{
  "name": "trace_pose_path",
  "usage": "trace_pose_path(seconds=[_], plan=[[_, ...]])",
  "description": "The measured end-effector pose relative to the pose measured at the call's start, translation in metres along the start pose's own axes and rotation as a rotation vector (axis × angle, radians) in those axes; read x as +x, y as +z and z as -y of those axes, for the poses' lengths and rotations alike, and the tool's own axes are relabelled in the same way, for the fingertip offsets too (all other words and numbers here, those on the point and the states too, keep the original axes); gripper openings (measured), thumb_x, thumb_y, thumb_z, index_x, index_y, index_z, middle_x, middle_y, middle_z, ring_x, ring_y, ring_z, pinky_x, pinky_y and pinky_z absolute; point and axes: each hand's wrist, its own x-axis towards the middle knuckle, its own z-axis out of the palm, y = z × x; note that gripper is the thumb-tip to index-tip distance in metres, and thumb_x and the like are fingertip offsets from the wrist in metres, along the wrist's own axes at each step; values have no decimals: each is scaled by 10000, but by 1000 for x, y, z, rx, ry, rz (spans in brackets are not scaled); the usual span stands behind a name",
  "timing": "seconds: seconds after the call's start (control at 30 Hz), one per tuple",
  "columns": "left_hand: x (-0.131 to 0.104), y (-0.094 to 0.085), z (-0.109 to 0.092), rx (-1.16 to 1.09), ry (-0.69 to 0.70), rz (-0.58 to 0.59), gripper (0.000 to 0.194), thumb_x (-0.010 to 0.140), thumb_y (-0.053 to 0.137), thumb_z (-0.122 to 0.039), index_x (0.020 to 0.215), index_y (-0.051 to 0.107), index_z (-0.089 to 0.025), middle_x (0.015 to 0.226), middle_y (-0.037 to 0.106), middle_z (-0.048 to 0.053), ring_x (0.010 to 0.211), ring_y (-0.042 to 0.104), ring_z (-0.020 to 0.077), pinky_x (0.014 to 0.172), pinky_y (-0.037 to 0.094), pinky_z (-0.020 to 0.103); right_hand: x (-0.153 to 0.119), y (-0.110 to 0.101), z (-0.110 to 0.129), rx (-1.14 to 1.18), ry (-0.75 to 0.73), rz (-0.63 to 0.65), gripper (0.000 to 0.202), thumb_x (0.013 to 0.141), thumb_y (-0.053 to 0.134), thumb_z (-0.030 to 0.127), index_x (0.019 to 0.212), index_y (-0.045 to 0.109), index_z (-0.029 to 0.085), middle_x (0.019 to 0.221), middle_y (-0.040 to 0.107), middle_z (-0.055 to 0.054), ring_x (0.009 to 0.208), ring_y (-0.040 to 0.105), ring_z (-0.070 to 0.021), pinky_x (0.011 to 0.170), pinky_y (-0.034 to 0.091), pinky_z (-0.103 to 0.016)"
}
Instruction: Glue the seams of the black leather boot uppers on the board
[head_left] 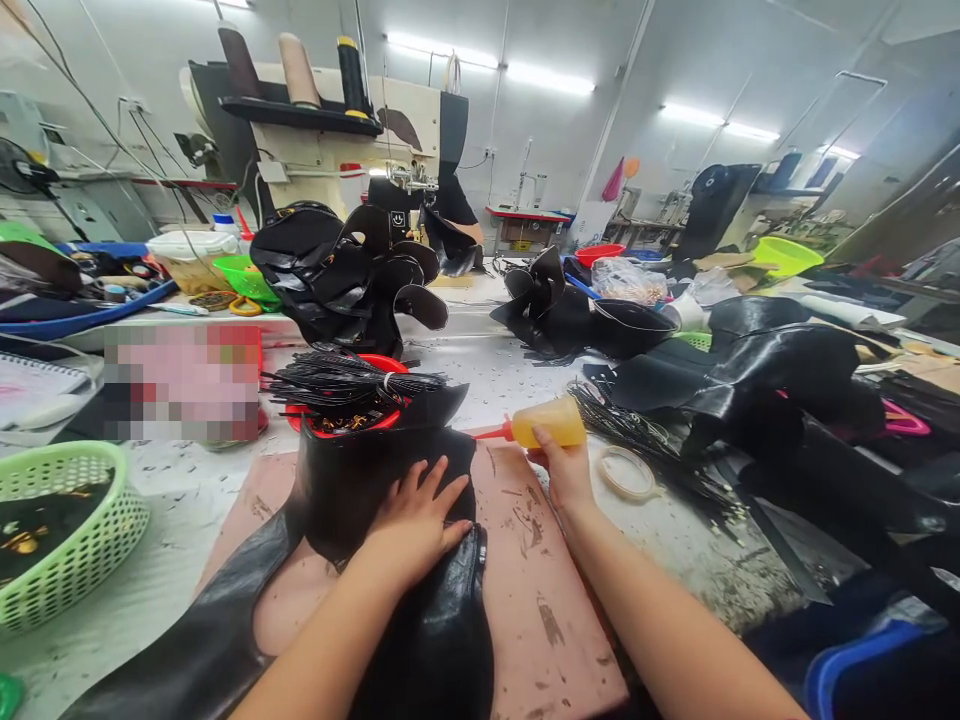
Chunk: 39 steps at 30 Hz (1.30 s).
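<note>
A large black leather piece (pixel 352 470) lies over a pink board (pixel 517 560). My left hand (pixel 420 515) rests on it with the fingers spread, pressing flat near its middle. In my right hand (pixel 555 455) is a yellow squeeze bottle (pixel 551 423), tipped sideways so that its red nozzle (pixel 493 432) points left. The nozzle's tip is at the right edge of the leather; whether it touches cannot be made out. A short zipper (pixel 480 555) runs along the leather just right of my left hand.
Behind the leather stands a red basket (pixel 330 432) with a bundle of black strips (pixel 337 385). A green basket (pixel 75 560) is at left. On the right are a tape roll (pixel 628 472) and black leather pieces (pixel 750 370). A sewing machine (pixel 337 150) stands behind.
</note>
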Motion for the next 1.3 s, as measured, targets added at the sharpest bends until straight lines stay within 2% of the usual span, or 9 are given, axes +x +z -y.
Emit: trace_pose_path(seconds=[0.23,0.73,1.3], plan=[[3,5,4,-43,8,16,509,826,477,-424,1314,373,-327,1469,199,22,1321,172,326,1031,197,553,0,0,-1,-12,2,-19,429,488,764,388,812,594,162,671,631,19,472,547,-107,416,449,-224],[4,9,5,-45,2,2,487,834,468,-432,1305,376,-352,1470,195,3,1324,156,316,1024,197,562,1,-2,-2,-7,-31,-16,399,540,752,374,846,599,169,743,645,5,542,568,-111,477,463,-231],[6,11,4,-55,4,2,496,829,463,-438,1307,376,-335,1469,201,-2,1324,150,299,1033,194,539,-6,-11,-4,-29,23,21,436,513,765,385,847,603,156,731,648,-6,564,579,-138,412,425,-211]])
